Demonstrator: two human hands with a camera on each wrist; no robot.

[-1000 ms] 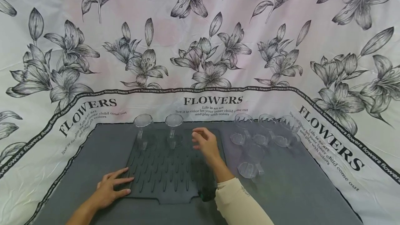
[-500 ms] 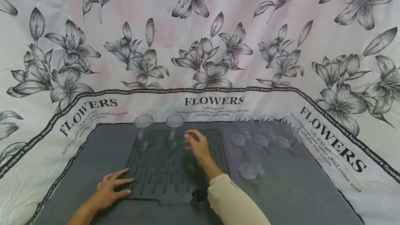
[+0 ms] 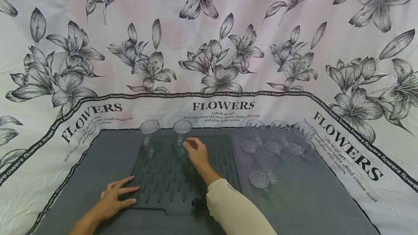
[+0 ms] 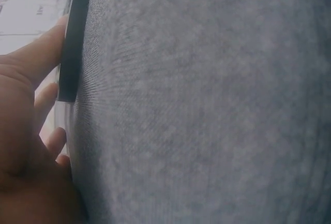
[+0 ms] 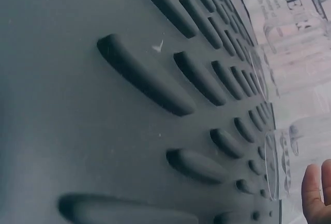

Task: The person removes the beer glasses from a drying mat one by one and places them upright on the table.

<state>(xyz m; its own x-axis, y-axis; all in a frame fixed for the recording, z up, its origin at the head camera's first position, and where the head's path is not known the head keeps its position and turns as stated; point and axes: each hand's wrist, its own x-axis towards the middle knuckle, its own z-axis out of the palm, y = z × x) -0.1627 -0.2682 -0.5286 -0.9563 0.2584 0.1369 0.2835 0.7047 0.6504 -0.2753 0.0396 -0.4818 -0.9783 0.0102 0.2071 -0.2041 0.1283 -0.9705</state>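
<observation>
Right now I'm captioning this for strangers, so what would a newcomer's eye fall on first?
Probably the floral backdrop across the head view's top. Below, the right hand is close to a clear cup at the far side of the ridged mat; the left hand touches its left edge.

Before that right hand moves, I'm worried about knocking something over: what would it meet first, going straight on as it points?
The right hand would likely meet the clear mug nearest it on the ridged mat; whether they touch is hard to tell.
</observation>
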